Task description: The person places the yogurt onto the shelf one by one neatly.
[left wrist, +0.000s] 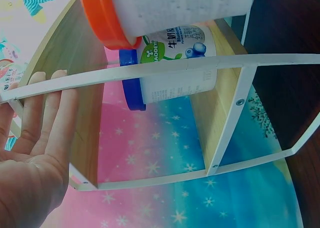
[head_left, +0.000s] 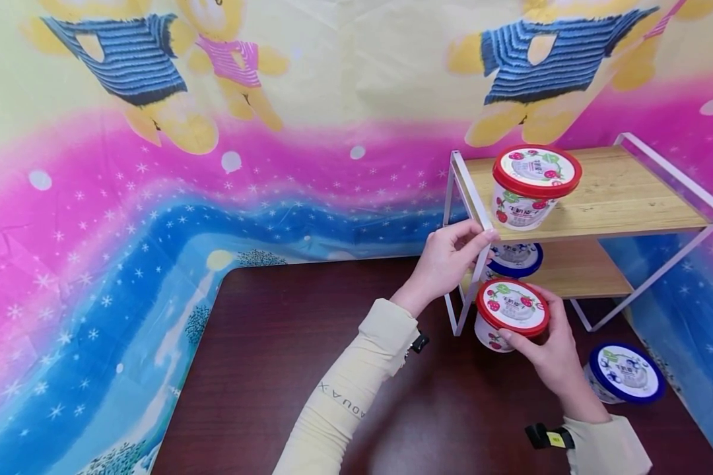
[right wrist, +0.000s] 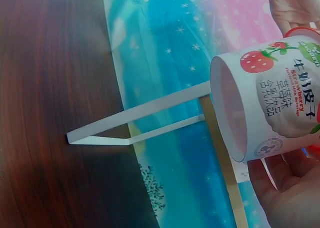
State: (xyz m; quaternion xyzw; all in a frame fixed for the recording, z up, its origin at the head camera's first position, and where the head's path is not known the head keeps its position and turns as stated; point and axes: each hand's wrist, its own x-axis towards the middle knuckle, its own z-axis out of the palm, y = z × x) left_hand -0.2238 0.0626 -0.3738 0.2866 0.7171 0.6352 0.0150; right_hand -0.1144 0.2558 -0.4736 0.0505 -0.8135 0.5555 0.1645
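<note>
My left hand (head_left: 438, 264) grips the white metal frame (head_left: 480, 204) of a two-tier shelf at its front left upper corner. In the left wrist view its fingers (left wrist: 37, 118) lie behind a white bar. My right hand (head_left: 555, 359) holds a red-lidded strawberry tub (head_left: 513, 307) upright off the table, in front of the lower board (head_left: 588, 270). Behind it on that board stands a blue-lidded blueberry tub (left wrist: 175, 72), partly hidden in the head view. Another red-lidded tub (head_left: 535, 175) stands on the upper board (head_left: 636, 191), near its left end.
A blue-lidded tub (head_left: 626, 373) sits on the dark wooden table (head_left: 273, 356), right of my right wrist. A patterned cloth (head_left: 333, 191) with bears and snowflakes hangs behind the table and shelf. The shelf's slanted white leg (head_left: 647, 284) stands on the right side.
</note>
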